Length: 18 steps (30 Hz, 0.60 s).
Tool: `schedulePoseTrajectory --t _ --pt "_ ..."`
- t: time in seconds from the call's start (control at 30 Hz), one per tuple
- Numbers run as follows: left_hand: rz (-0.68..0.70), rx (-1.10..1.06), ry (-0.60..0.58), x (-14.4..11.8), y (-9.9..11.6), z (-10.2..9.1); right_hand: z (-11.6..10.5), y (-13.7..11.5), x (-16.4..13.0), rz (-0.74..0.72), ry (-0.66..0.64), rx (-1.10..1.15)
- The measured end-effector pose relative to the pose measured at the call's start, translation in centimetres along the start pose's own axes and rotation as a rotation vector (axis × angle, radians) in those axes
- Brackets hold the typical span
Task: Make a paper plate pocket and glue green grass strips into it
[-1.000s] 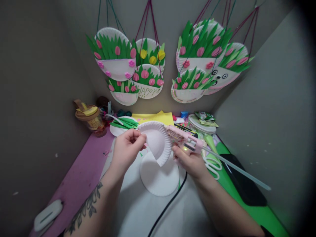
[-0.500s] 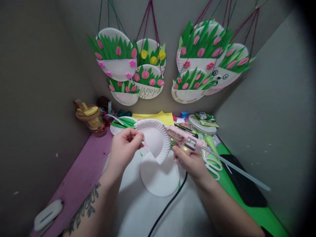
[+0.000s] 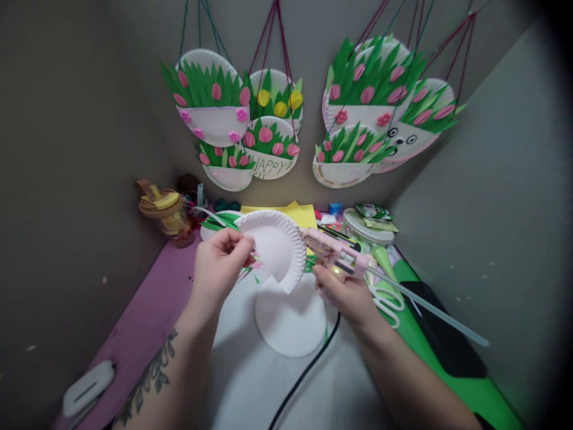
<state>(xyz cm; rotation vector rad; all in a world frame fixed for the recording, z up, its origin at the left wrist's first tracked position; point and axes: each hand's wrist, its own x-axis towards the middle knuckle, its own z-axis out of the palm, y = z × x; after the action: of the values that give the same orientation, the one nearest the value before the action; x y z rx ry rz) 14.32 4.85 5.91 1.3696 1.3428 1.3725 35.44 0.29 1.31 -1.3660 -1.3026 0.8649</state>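
My left hand (image 3: pixel 226 260) pinches the cut edge of a half paper plate (image 3: pixel 280 242), white with a fluted rim, held up and tilted. In my right hand (image 3: pixel 340 286) is a pink hot glue gun (image 3: pixel 333 248) with a lit yellow spot and a long clear glue stick (image 3: pixel 439 313) out of its back. The gun's nozzle is at the half plate's right rim; I cannot tell whether it touches. Below lies a round white paper plate (image 3: pixel 290 322), partly shaded by the half plate. A black cord (image 3: pixel 304 370) runs down from the gun.
White scissors (image 3: pixel 388 304) and a black phone-like slab (image 3: pixel 441 328) lie at the right. Behind are green paper leaves (image 3: pixel 219 222), yellow paper (image 3: pixel 295 214) and a lidded cup (image 3: pixel 168 215). A white case (image 3: pixel 88 388) sits front left. Decorated plate baskets (image 3: pixel 212 125) hang on the wall.
The half plate has shifted slightly left and up with my left hand. My right hand and the glue gun stay nearly where they were.
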Motion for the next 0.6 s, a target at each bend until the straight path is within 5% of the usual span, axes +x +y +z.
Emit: schedulePoseTrajectory --t 0.6 --pt "0.019 -0.072 0.119 0.7 0.0 -1.1 0.2 0.5 0.1 -0.034 0.003 -0.095"
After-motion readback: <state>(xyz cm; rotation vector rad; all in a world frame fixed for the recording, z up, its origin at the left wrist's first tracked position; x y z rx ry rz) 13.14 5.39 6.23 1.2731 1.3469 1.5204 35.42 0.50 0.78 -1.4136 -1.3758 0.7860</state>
